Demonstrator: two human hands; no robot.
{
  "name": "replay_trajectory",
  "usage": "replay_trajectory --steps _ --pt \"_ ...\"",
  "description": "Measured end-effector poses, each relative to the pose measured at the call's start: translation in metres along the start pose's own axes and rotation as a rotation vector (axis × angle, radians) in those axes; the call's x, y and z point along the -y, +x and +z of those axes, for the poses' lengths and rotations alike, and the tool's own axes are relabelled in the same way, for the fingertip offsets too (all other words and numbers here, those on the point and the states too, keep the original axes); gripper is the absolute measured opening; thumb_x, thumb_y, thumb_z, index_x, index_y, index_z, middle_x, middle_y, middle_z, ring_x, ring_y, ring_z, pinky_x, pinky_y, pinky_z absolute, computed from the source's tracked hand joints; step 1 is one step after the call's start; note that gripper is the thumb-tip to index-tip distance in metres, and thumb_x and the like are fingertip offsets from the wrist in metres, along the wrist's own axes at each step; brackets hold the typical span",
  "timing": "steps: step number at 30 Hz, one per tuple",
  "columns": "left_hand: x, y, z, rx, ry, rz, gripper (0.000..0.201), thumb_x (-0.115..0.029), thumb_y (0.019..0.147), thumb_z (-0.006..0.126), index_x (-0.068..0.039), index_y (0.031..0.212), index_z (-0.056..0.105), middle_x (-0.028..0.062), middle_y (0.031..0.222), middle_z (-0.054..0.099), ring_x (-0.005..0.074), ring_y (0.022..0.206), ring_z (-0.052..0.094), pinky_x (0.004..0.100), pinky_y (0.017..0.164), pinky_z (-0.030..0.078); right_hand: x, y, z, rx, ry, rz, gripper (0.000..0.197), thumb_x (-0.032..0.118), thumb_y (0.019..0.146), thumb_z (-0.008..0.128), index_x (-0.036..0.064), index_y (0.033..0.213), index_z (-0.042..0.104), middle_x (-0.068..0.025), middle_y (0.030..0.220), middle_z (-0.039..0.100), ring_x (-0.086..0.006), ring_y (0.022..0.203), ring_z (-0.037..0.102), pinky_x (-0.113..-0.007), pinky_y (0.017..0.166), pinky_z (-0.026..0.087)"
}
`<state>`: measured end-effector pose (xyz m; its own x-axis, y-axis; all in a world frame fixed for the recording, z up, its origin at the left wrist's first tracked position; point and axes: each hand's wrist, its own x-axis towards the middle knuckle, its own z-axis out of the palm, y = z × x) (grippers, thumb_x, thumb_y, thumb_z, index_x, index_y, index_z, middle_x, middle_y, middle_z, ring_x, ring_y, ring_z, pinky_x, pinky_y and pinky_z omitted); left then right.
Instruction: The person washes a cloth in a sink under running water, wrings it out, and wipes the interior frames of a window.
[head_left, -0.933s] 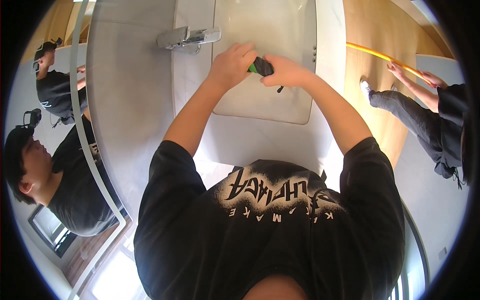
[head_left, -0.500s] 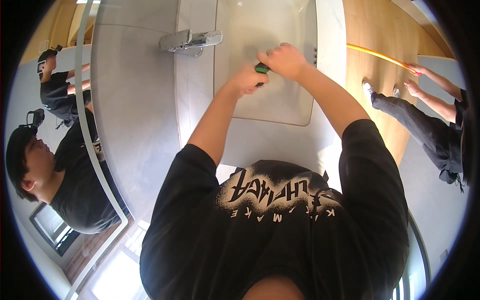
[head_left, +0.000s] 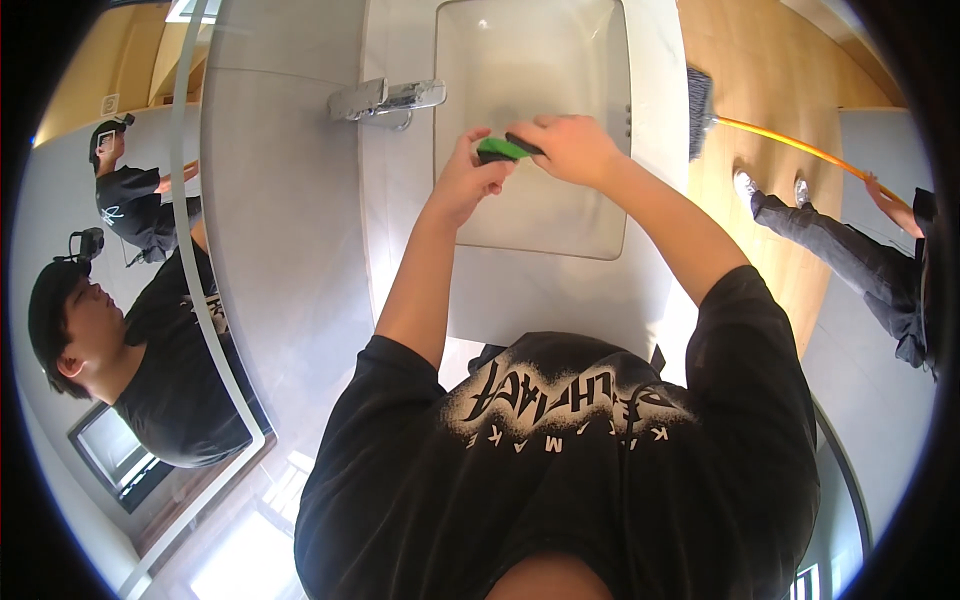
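Over the basin, a bendy green and black piece (head_left: 503,149), like a cloth or sponge, stretches between my two hands with a twist in it. My right hand (head_left: 572,150) is closed around its right end, hiding that part. At its left end is my left hand (head_left: 468,182), loosely around it with the fingers somewhat parted. Below both hands lies the pale rectangular washbasin (head_left: 540,225). A chrome faucet (head_left: 390,98) sticks out over the basin's left edge, just beyond my left hand.
A white counter (head_left: 540,295) frames the basin. On the left a mirror (head_left: 130,290) reflects people. To the right, a co-worker's hand (head_left: 880,195) grips an orange-handled mop (head_left: 780,135), its grey head on the wooden floor (head_left: 740,40) beside the counter.
The green and black piece, mostly hidden in my hands before, now shows more. My left hand's fingers have loosened. The co-worker's mop has shifted, and its head is now visible.
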<state>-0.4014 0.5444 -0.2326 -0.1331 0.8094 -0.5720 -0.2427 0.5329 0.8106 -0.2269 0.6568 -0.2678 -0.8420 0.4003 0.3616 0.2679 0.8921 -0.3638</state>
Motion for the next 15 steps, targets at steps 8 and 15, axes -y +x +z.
replay_trajectory --steps 8,15 --pt "-0.010 -0.002 0.016 -0.181 1.084 0.828 0.065 0.006 0.070 0.066 -0.009 0.130 0.047 0.0146 0.121 0.055 0.0264 0.093 0.057 0.0383 0.082 0.048 -0.018 0.007 -0.043 0.662 1.732 0.974 0.027 0.021 0.081 0.064 0.0052 0.103 0.058 -0.0032 0.067 0.053 -0.0117 0.055 0.050 -0.026 0.044 0.037" --pt "-0.060 0.030 0.037 -0.178 1.456 1.444 0.031 -0.016 0.068 0.070 -0.016 0.098 0.065 0.0084 0.097 0.059 0.0272 0.086 0.062 0.0376 0.068 0.051 -0.017 0.016 -0.060 0.967 1.593 0.761 0.024 0.023 0.077 0.067 0.0080 0.094 0.059 -0.0009 0.065 0.053 -0.0084 0.052 0.047 -0.023 0.043 0.033"
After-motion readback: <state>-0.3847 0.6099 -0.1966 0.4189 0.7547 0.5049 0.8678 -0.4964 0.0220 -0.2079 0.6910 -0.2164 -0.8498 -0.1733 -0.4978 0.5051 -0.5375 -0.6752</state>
